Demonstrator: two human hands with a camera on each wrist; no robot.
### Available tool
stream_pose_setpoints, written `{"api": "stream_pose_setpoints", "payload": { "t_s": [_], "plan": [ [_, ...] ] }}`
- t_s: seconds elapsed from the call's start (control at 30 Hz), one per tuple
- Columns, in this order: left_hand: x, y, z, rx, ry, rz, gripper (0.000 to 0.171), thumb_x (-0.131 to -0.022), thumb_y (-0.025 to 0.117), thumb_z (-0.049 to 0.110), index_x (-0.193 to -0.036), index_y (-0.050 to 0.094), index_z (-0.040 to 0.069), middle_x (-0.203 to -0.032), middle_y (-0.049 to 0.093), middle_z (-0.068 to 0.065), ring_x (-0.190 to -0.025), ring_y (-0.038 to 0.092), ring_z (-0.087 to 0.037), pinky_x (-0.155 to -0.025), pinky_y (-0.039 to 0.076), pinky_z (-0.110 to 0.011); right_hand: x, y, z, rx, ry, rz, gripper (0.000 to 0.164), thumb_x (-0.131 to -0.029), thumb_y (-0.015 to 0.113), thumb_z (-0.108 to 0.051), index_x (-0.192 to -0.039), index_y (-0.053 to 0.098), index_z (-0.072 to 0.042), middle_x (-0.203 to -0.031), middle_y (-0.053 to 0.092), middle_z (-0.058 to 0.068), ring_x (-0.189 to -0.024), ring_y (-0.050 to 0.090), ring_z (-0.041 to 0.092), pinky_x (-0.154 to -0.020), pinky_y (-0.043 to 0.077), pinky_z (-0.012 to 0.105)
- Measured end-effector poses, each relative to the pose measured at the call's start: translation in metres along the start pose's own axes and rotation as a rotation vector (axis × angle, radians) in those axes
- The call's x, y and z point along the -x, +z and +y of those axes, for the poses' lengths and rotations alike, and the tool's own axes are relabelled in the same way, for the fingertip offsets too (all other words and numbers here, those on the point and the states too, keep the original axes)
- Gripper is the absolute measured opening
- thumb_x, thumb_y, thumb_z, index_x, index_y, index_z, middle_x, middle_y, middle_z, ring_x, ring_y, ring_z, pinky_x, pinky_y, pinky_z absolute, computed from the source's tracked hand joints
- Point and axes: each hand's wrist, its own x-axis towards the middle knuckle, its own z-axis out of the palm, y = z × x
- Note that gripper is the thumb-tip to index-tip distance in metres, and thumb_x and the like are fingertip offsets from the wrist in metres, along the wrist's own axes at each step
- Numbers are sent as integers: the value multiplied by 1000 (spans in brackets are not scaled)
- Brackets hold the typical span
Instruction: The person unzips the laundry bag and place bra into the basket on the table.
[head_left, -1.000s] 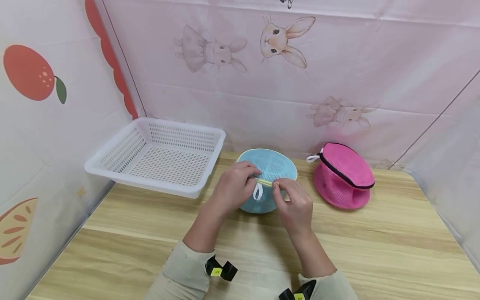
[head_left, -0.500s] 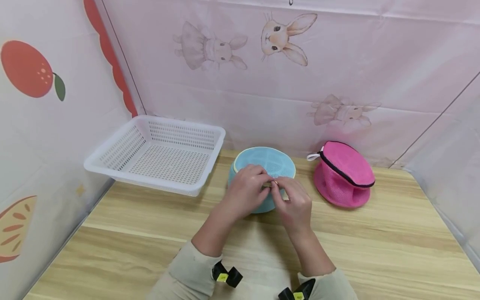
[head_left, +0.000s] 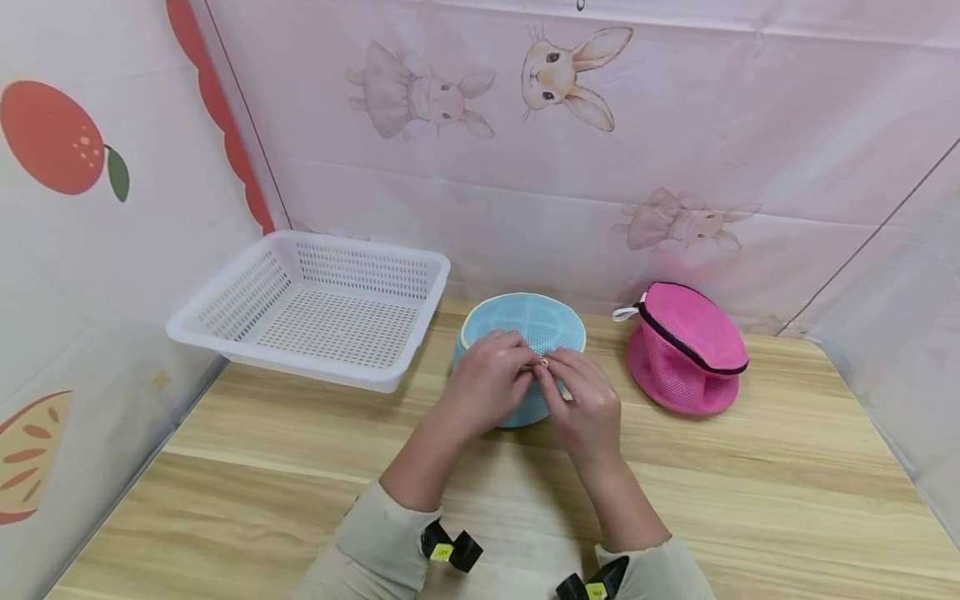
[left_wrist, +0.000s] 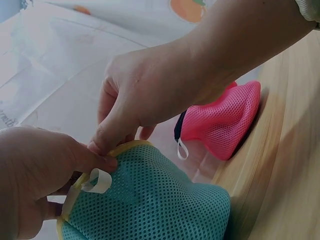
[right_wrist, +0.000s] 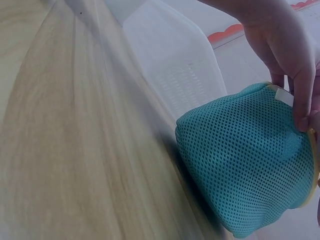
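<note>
A blue mesh laundry bag with yellow edging stands on the table between both hands. My left hand pinches the yellow-edged zipper side with thumb and fingers. In the left wrist view a white loop sticks out beside the left thumb. My right hand pinches the same edge just to the right, fingertips almost touching the left ones. A tiny pale piece, perhaps the zipper pull, shows at its fingertips. The zipper between the hands is mostly hidden by fingers. In the right wrist view the bag's mesh side bulges out.
A white perforated plastic basket stands at the back left. To the right of the blue bag sits a pink mesh bag with black edging and a white loop. Printed sheets hang behind and beside the wooden table.
My left hand has slid right along the zipper edge, covering the white loop in the head view. The right hand stays nearly in place. The blue bag has shifted slightly left.
</note>
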Motion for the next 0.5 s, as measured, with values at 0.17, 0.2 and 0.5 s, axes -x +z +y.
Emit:
{"api": "stream_pose_setpoints", "payload": {
  "t_s": [0.17, 0.2, 0.5],
  "plan": [
    [0, -1, -1, -9, 14, 13, 6, -83, 77, 10, -89, 79, 12, -84, 67, 4, -80, 62, -13, -76, 51, -24, -1, 1, 0, 0, -19, -19, 13, -81, 76, -5, -92, 77, 1, -97, 75, 12, -96, 70, 30, -89, 54, 41],
    [0, -2, -1, -12, 15, 14, 6, -83, 78, 10, -89, 79, 12, -84, 67, 4, -81, 62, -13, -76, 51, -24, -1, 1, 0, 1, -24, -22, 13, -81, 75, -5, -93, 77, 1, -98, 75, 12, -97, 70, 30, -90, 54, 41],
    [1, -5, -3, 20, -33, -27, 7, -82, 80, 15, -89, 80, 17, -86, 66, 6, -82, 60, -11, -71, 51, -21, -1, -1, -1, 6, -40, -26, 11, -84, 73, -6, -92, 77, 0, -95, 75, 10, -94, 71, 27, -88, 55, 40]
  ]
}}
